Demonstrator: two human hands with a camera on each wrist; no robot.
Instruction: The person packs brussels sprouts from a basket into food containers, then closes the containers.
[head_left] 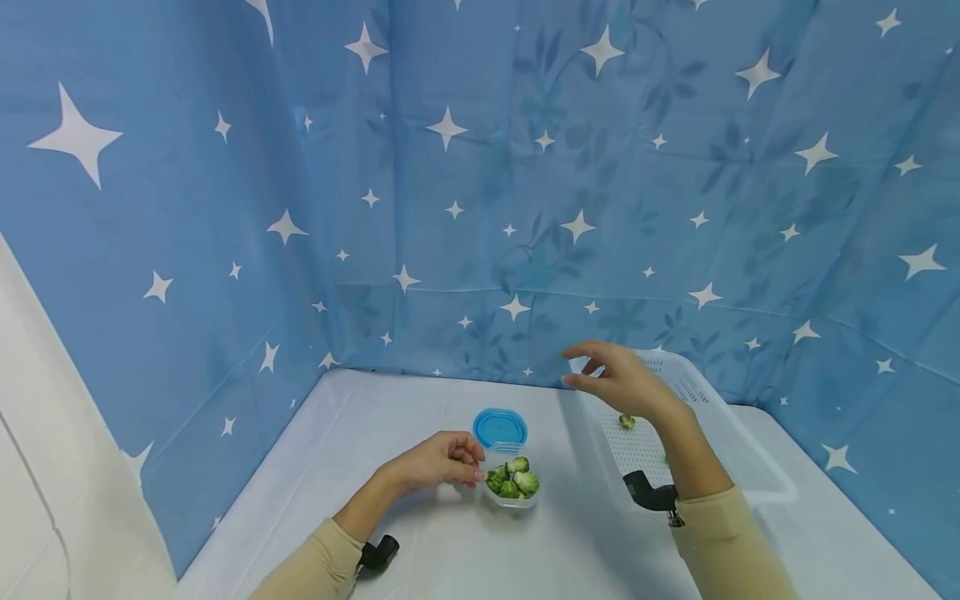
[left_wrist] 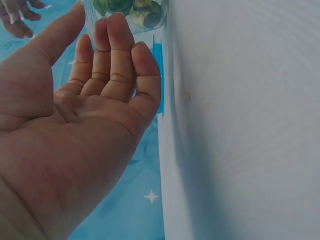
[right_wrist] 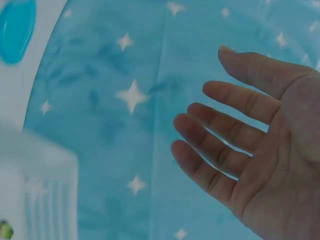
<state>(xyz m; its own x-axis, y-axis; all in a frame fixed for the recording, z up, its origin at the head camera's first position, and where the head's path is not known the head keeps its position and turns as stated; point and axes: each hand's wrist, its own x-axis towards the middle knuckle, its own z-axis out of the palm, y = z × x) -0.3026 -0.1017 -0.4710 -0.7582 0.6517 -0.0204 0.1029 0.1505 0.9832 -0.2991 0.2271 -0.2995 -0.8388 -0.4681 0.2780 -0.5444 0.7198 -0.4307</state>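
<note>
Several Brussels sprouts fill a small clear plastic container on the table. At the container's left side is my left hand, its fingers loosely bent and its fingertips right at the wall; the left wrist view shows its palm with nothing in it. Raised over the far left edge of a white perforated basket, my right hand holds nothing. Its fingers are relaxed and spread apart in the right wrist view. One sprout lies in the basket, and another is mostly hidden behind the right forearm.
A round blue lid lies just behind the container. The white-covered table meets a blue star-patterned curtain at the back and left. A tiny yellowish bit sits on the tablecloth in the left wrist view.
</note>
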